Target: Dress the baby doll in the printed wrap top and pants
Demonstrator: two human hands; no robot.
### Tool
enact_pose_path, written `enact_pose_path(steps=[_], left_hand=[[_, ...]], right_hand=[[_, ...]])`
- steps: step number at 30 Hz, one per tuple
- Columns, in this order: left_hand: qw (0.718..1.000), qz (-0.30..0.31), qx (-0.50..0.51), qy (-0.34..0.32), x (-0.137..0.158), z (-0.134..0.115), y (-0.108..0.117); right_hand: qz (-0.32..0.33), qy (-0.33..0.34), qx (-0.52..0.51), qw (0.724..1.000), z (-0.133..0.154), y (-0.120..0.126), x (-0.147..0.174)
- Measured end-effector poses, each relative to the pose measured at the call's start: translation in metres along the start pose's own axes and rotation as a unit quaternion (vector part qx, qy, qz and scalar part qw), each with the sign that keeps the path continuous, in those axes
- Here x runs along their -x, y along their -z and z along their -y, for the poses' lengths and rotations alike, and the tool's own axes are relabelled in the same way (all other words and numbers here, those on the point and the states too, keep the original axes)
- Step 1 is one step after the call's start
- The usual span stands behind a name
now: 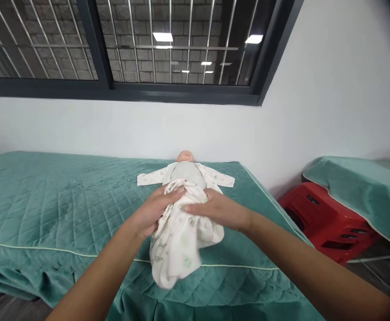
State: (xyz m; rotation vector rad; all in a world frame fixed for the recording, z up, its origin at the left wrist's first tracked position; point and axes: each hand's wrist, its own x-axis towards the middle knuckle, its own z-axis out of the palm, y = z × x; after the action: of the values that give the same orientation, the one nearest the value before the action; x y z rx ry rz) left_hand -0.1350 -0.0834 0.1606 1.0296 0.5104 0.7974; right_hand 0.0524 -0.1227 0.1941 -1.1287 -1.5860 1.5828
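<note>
A baby doll [185, 171] lies on its back, its head toward the wall. A white patterned baby top [152, 177] lies open around it, sleeves spread to both sides. In front of the doll's lower body I hold white baby pants [178, 245] with a green print, bunched at the top, the legs hanging toward me. My left hand [156, 209] grips the bunched fabric from the left, thumb on top. My right hand [218, 208] pinches it from the right, thumb across the cloth. The doll's legs are hidden behind the fabric and hands.
Under the doll is a bed with a green quilted cover [64, 200], its piped front edge close to me. Red plastic stools [325, 223] stand at the right beside another green-covered surface [365, 187]. A white wall [114, 125] and a barred window [181, 53] are behind.
</note>
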Motion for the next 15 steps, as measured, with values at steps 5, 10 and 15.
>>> enact_pose_path(steps=[5,10,15], left_hand=[[0.997,0.043,-0.039,0.056,0.002,0.001,0.004],[0.998,0.034,-0.039,0.025,-0.004,0.003,0.005],[0.999,-0.016,-0.006,-0.047,-0.016,0.010,-0.002]], right_hand=[[-0.085,0.063,-0.217,0.970,-0.007,0.006,-0.005],[-0.029,0.054,-0.202,0.977,-0.010,0.008,0.004],[0.067,-0.030,-0.071,0.995,-0.024,0.005,0.006]])
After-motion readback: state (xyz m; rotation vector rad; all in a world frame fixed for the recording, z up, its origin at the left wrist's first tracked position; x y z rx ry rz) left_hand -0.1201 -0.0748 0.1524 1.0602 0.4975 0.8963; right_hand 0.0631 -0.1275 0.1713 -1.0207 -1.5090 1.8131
